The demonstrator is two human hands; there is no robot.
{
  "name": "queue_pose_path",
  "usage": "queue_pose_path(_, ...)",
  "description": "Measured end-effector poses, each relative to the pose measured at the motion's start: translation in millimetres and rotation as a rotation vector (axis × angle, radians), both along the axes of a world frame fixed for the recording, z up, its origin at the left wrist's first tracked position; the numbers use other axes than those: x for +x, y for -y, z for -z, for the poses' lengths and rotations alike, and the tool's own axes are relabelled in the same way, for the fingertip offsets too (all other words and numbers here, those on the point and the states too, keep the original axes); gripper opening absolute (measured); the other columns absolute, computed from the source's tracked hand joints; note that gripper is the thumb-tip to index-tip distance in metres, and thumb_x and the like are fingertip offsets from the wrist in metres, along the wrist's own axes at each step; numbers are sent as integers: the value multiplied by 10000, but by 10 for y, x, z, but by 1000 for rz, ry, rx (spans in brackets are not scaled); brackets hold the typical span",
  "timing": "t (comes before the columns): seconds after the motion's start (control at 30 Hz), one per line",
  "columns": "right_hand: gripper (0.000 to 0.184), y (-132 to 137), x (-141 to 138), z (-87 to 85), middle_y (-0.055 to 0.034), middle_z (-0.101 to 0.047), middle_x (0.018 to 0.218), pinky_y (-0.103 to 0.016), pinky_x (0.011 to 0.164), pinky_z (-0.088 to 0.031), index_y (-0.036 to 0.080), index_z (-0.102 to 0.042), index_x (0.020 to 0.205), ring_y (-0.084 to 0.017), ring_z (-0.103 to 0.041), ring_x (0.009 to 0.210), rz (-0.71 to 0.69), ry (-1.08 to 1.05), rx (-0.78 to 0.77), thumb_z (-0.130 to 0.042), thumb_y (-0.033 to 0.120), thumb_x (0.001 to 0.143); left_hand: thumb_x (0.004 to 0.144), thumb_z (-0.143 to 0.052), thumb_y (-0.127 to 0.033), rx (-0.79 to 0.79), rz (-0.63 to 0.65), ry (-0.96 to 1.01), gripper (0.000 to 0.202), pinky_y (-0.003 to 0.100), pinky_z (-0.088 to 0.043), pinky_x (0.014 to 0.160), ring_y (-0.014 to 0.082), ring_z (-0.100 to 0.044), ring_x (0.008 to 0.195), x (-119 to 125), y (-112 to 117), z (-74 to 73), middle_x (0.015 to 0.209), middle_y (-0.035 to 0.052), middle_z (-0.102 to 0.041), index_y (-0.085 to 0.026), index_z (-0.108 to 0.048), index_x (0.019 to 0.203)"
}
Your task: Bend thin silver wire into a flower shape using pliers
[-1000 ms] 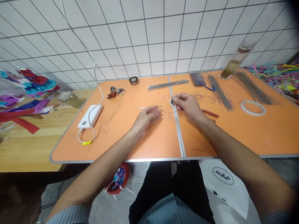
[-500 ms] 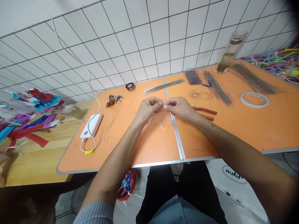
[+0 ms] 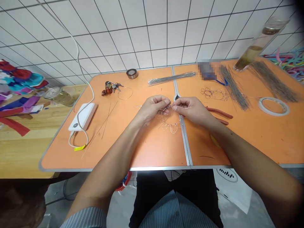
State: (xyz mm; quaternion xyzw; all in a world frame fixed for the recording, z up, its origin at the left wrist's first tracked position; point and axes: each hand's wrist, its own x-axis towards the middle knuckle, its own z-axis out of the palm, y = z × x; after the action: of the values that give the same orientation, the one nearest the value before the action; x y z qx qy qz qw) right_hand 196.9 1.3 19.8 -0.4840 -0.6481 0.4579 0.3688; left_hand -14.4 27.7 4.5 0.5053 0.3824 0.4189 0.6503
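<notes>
A thin wire ring with small loops point(image 3: 174, 128) hangs from my fingers over the middle of the orange table. My left hand point(image 3: 155, 109) pinches its upper left part between thumb and forefinger. Close beside it, my right hand point(image 3: 191, 109) pinches the upper right part, fingertips almost meeting the left ones. Fingers hide the spot where the wire is held. Pliers with red handles point(image 3: 219, 111) lie just beyond my right wrist, their jaws partly covered by the hand. Bent wire shapes like flowers point(image 3: 209, 93) rest farther back on the right.
Bundles of straight wire point(image 3: 172, 78) lie at the back, beside dark tape point(image 3: 132, 73) and keys point(image 3: 114, 86). A white power bank point(image 3: 82, 117) with its cable sits left. On the right are a white tape roll point(image 3: 273, 106) and a tilted-looking glass bottle point(image 3: 251, 52).
The camera view has shifted and come nearer the table. My hands keep their pinch on the wire ring, and the fingertips look slightly farther apart.
</notes>
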Motion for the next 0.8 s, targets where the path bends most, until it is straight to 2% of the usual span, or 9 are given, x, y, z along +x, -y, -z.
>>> queue_pose_path(0.4, 183, -51, 13, 95, -25, -693, 796, -304, 673, -420, 174, -788, 865, -161, -579, 743, -10, -14, -5, -797, 348, 806, 732, -1012, -492, 2, -7, -48, 453, 239, -525, 621, 121, -667, 643, 16, 0, 24, 736, 41, -721, -160, -707, 775)
queue_pose_path(0.63, 190, -64, 16, 103, -21, -695, 780, -306, 636, -409, 183, -778, 844, -154, -553, 704, 31, -28, 17, -815, 364, 803, 786, -973, -500, 1, 1, -67, 417, 252, -553, 642, 121, -680, 659, 38, 32, -5, 826, 58, -759, -164, -733, 847)
queue_pose_path(0.8, 215, -54, 37, 73, -27, -706, 812, -302, 653, -424, 177, -784, 883, -156, -576, 730, 18, -9, -8, -822, 384, 836, 816, -949, -477, 49, -21, -87, 394, 244, -520, 604, 113, -657, 628, 55, 54, -1, 784, 46, -742, -166, -708, 794)
